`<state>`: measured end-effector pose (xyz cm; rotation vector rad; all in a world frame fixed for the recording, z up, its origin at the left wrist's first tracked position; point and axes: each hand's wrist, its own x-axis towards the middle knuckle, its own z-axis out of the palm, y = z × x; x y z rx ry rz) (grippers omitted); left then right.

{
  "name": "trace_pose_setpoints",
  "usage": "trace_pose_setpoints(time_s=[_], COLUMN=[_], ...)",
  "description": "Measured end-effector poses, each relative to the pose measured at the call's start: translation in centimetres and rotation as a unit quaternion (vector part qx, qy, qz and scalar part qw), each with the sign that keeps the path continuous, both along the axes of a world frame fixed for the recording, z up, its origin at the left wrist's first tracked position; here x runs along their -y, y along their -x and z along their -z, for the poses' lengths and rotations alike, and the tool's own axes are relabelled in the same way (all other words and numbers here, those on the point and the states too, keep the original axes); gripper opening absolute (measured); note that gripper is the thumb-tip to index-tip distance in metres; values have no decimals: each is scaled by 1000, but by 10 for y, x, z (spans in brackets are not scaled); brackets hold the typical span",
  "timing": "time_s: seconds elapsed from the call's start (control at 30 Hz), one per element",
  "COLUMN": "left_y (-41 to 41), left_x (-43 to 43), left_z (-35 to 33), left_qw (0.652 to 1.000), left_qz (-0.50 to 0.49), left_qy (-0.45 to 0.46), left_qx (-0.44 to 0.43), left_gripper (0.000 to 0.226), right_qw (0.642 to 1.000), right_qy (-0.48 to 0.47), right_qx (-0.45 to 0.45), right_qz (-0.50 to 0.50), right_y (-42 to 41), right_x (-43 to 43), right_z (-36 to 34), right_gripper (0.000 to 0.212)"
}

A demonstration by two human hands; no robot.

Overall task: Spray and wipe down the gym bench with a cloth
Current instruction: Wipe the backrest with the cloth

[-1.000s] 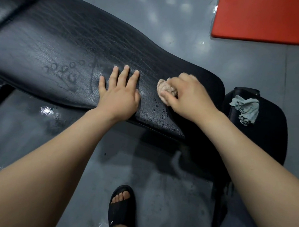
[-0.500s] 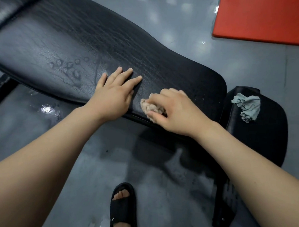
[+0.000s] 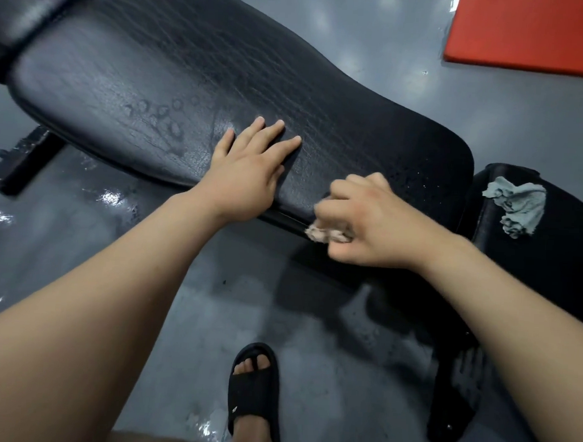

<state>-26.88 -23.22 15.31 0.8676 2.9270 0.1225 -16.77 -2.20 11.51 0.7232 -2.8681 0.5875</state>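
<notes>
The black padded gym bench (image 3: 176, 65) runs from upper left to right, with wet droplets on its surface left of my hands. My left hand (image 3: 248, 175) lies flat on the pad's near side, fingers spread. My right hand (image 3: 367, 220) is closed around a small beige cloth (image 3: 326, 234) at the pad's near edge, and only a crumpled corner of the cloth shows below the fingers. No spray bottle is in view.
A grey-blue rag (image 3: 514, 204) lies on the black seat pad (image 3: 568, 266) at right. A red mat (image 3: 532, 34) lies on the glossy grey floor, top right. My foot in a black slide sandal (image 3: 254, 393) stands below the bench. The bench's frame foot (image 3: 22, 162) juts out left.
My right hand has dragged the beige cloth from the pad's top surface down to its near edge. My left hand has stayed flat on the pad.
</notes>
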Motion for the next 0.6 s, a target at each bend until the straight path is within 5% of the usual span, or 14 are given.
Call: trace_pose_setpoints(time_s=[0.23, 0.5, 0.6], left_y=[-2, -16, -23], left_x=[-3, -32, -41], left_z=[-1, -7, -3], left_qw=[1000, 996, 997], left_qz=[-15, -76, -74], left_qy=[10, -8, 4], left_qx=[-13, 37, 27], left_gripper=[55, 58, 61], right_qw=[999, 991, 990], right_qy=[-24, 3, 24], right_qx=[-29, 137, 131], right_qz=[13, 9, 42], right_y=[1, -16, -20], right_x=[19, -36, -43], right_z=[-5, -11, -12], right_gripper=[25, 28, 22])
